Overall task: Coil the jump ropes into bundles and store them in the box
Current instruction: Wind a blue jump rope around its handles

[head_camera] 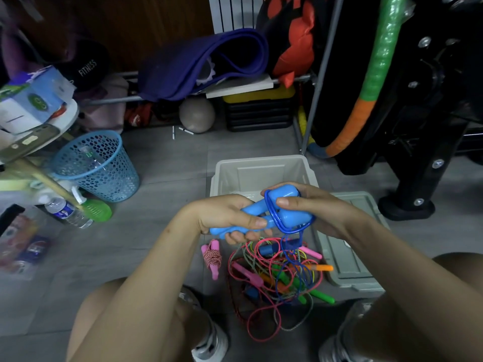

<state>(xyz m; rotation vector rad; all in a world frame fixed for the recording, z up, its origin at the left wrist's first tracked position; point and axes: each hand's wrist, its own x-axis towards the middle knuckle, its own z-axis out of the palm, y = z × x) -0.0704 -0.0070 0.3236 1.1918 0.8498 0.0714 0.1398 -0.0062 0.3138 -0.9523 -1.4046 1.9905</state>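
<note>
Two light blue jump rope handles (281, 205) lie side by side in front of me, over the near rim of the grey box (261, 169). My left hand (230, 218) grips their thin ends. My right hand (313, 207) holds the thick ends, thumb on top, where the dark blue cord (277, 223) is looped around them. The rest of that cord hangs down into a tangled pile of coloured jump ropes (277, 275) on the floor. A coiled red-and-white rope with pink handles (212, 257) lies left of the pile.
The box's grey lid (350, 257) lies on the floor to the right. A blue mesh bin (96, 165) and a water bottle (68, 212) stand at left. A dark equipment stand (418, 178) is at right. My knees and shoes frame the pile.
</note>
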